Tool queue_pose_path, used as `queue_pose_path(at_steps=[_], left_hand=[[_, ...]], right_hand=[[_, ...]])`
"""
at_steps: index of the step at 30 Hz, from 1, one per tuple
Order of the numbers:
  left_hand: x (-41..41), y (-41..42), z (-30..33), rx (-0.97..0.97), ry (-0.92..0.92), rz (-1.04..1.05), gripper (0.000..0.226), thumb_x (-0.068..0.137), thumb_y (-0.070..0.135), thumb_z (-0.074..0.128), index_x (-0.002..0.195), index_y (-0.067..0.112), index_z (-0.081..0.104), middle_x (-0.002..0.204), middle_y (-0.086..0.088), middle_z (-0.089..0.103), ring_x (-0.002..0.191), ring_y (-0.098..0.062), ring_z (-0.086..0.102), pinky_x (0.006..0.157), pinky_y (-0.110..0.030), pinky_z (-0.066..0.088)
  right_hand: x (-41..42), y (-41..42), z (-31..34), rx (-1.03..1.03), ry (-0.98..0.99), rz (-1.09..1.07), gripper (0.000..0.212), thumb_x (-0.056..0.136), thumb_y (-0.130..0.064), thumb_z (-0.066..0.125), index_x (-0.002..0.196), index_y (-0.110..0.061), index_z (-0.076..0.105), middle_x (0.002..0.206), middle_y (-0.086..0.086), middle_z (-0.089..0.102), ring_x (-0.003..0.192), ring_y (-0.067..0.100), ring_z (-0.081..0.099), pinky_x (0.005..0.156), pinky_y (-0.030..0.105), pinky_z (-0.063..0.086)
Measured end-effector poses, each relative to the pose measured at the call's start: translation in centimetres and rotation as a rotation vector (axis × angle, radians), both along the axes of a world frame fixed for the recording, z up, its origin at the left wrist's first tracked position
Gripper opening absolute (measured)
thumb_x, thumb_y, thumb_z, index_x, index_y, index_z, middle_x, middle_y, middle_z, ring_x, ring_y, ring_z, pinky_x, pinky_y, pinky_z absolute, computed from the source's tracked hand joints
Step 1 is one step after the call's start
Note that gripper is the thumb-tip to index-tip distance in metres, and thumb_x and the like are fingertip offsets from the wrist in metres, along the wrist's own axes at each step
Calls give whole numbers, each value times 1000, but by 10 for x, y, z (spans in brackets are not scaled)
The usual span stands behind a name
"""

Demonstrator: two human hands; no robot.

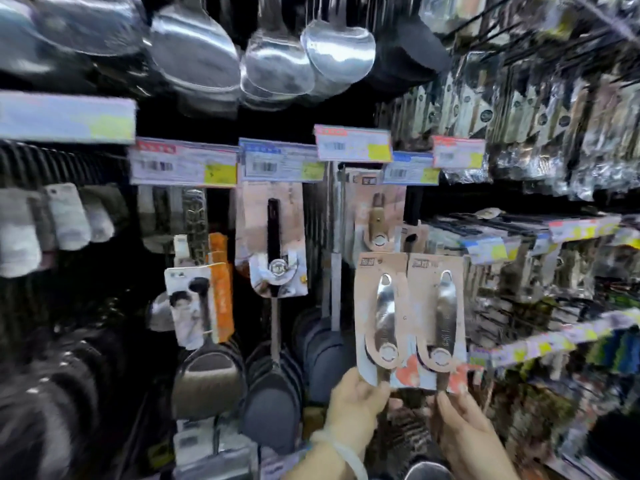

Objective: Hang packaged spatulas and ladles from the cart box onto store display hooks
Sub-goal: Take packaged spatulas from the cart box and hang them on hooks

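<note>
Left hand [353, 393] grips 1 carded utensil pack [381, 317]. Right hand [464, 427] grips the second pack [438, 320], touching beside it, below price tags [353, 143].

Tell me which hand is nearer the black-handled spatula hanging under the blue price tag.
Left. The left hand is below and just right of that spatula; the right hand is farther right.

two carded utensils [410, 320] standing upright side by side, pink backing, steel handles showing, sitting just below hung carded utensil [377, 216]
</note>
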State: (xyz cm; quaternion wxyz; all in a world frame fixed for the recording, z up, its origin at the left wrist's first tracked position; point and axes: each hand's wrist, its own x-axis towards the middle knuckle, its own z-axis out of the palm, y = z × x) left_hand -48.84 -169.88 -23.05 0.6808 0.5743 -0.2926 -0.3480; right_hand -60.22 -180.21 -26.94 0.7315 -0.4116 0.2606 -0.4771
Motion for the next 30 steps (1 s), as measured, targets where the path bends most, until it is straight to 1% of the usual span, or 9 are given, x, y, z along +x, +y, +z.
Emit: queue_pose_path(at_steps=[4, 6, 8, 12, 14, 18, 24, 28, 30], left_hand=[[18, 33, 1, 45, -72, 71, 11, 87, 11, 58, 96, 17, 59, 68, 6, 66, 59, -3, 64, 59, -11, 49], [23, 50, 2, 25, -71, 64, 12, 86, 12, 57, 95, 19, 60, 82, -7, 68, 85, -25, 68, 87, -31, 52], [28, 69, 1, 7, -61, 79, 11, 87, 10, 57, 93, 19, 60, 90, -17, 62, 88, -30, 63, 97, -48, 46], [37, 106, -3, -81, 76, 153, 9, 88, 1, 55, 94, 7, 53, 86, -16, 57, 65, -15, 66, 79, -36, 52], [41, 126, -1, -111, 105, 205, 13, 89, -2, 53, 100, 5, 54, 82, -11, 65, 60, -11, 65, 67, -29, 53], [48, 172, 7, -163, 98, 348, 13, 88, -4, 53, 97, 6, 55, 72, -5, 68, 58, -10, 64, 76, -34, 51], [48, 230, 12, -161, 98, 517, 9, 85, 3, 60, 92, 4, 55, 73, -5, 70, 71, -21, 62, 72, -34, 50], [45, 256, 5, -190, 159, 594, 15, 89, -1, 53, 100, 7, 59, 69, -4, 72, 62, -15, 66, 65, -27, 56], [46, 268, -1, -192, 188, 643, 14, 89, 0, 54, 100, 8, 59, 64, -5, 71, 59, -14, 67, 72, -31, 52]], right_hand=[[17, 35, 5, -14, 13, 11, 17, 92, 7, 44, 97, -5, 55, 48, 2, 63, 38, 8, 58, 44, 14, 50], [25, 53, 9, -22, 1, 68, 23, 93, 7, 43, 101, -10, 57, 52, 2, 65, 40, 8, 58, 46, 14, 51], [34, 70, 11, -24, -6, 128, 24, 94, 7, 41, 94, -9, 59, 55, 4, 64, 44, 8, 60, 48, 15, 52], [54, 103, 13, -46, -4, 232, 36, 94, 8, 37, 106, -21, 56, 52, 2, 61, 43, 7, 58, 48, 14, 52], [64, 119, 16, -61, -8, 321, 30, 94, 6, 38, 97, -16, 58, 63, 8, 60, 46, 8, 60, 51, 15, 53], [87, 151, 21, -74, -1, 472, 23, 94, 2, 41, 102, -9, 59, 80, 14, 64, 64, 17, 63, 70, 25, 56], [111, 188, 17, -117, 95, 539, 18, 93, 1, 46, 88, -11, 58, 63, 2, 64, 49, 6, 61, 49, 17, 52], [123, 204, 12, -130, 129, 574, 21, 93, 0, 48, 106, -12, 58, 66, 5, 63, 52, 10, 62, 54, 21, 54], [130, 209, 13, -141, 132, 578, 28, 93, 0, 48, 109, -20, 58, 63, 4, 62, 49, 8, 61, 50, 17, 52]])
